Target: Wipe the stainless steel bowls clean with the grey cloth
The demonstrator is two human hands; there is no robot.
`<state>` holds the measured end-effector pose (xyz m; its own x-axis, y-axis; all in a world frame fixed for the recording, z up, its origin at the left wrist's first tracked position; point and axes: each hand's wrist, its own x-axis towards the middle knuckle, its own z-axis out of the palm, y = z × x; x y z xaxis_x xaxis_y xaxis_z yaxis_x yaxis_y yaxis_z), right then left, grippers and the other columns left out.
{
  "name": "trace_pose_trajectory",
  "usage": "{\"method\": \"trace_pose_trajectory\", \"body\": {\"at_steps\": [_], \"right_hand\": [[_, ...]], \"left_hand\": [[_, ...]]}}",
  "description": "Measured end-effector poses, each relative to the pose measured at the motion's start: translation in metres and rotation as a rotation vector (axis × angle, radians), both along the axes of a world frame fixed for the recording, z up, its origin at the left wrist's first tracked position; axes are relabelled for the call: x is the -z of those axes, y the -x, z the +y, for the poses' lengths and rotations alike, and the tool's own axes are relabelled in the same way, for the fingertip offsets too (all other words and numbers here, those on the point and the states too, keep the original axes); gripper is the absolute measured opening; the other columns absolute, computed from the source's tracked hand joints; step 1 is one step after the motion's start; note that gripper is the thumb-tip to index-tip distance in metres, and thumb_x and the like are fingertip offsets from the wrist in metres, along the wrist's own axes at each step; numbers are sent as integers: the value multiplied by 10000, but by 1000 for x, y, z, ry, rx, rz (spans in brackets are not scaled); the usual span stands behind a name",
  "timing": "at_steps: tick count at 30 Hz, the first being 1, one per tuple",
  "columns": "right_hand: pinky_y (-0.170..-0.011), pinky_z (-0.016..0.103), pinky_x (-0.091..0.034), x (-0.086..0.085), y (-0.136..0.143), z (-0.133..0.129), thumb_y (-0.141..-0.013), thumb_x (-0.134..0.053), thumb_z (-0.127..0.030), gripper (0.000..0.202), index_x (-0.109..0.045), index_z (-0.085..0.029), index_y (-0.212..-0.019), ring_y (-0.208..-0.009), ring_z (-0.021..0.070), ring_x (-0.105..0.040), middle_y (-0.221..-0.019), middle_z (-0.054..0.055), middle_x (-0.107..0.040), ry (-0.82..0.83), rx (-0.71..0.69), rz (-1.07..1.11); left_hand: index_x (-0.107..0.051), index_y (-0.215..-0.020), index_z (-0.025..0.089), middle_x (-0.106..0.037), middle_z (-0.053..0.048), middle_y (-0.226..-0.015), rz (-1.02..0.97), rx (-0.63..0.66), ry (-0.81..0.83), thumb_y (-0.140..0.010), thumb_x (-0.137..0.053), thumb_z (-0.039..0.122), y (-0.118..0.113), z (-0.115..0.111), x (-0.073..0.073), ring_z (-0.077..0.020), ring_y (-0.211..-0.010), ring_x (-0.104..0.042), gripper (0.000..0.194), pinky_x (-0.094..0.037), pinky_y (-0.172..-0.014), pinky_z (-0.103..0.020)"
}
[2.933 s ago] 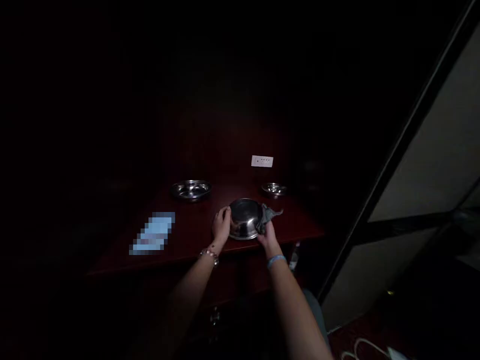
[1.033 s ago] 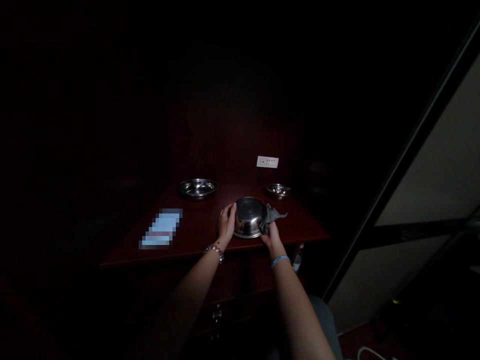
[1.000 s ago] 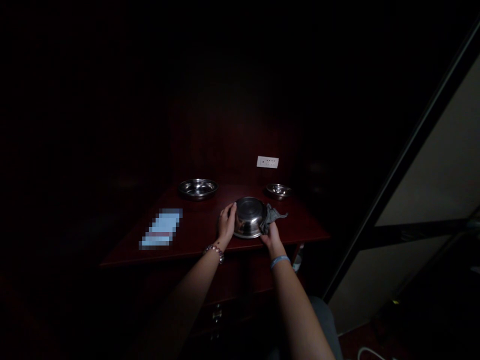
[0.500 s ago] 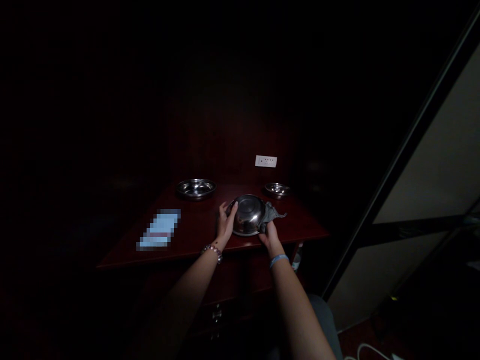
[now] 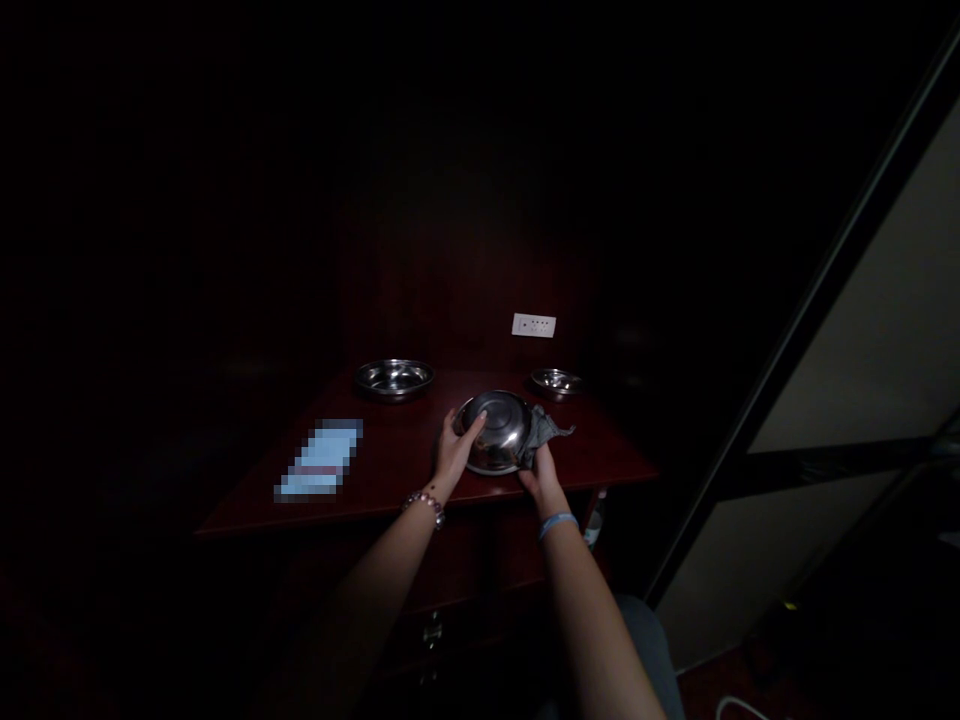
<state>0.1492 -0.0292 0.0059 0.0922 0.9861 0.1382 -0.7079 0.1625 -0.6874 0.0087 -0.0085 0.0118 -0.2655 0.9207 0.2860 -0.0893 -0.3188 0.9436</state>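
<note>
A shiny metal bowl, bottom side up, is held over the front part of a dark red table. My left hand grips its left side, with the thumb lying on the upturned base. At the bowl's right side my right hand presses a crumpled grey cloth against the wall; the cloth hides most of those fingers. Behind, to the left, stands a wide metal dish, and a smaller metal bowl sits at the back right.
A pixelated light-blue flat object lies on the table's left part. A white socket plate is on the back wall. Below the table's right end stands a bottle, and a drawer handle shows underneath.
My left thumb has moved further in over the bowl's base, to the right. My right hand and the cloth stay at the bowl's right side.
</note>
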Motion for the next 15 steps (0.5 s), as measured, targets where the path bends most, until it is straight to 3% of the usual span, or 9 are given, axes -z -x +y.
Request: {"method": "trace_pose_trajectory", "body": {"at_steps": [8,15], "right_hand": [[-829,272,-582,-1,1,-1,-830,-594,-342,221,-728,-264,-987,-876,141,-721,-812,-19,-766,-19,-12,-23],[-851,280,-578,4,0,3,-873,-567,-405,245,-728,-234,-940,-921,148,-719,-878,16,-769,-10,-25,2]], "left_hand": [[-623,-1226,171,-678,-128,-1254,-27,-40,-67,-809,-720,432,2,2,3,-241,-1164,-645,501,-472,-1052,-389],[-648,-1227,163,-678,-130,-1275,-43,-72,-92,-783,-747,407,6,9,10,-256,-1181,-637,516,-471,-1063,-395]]}}
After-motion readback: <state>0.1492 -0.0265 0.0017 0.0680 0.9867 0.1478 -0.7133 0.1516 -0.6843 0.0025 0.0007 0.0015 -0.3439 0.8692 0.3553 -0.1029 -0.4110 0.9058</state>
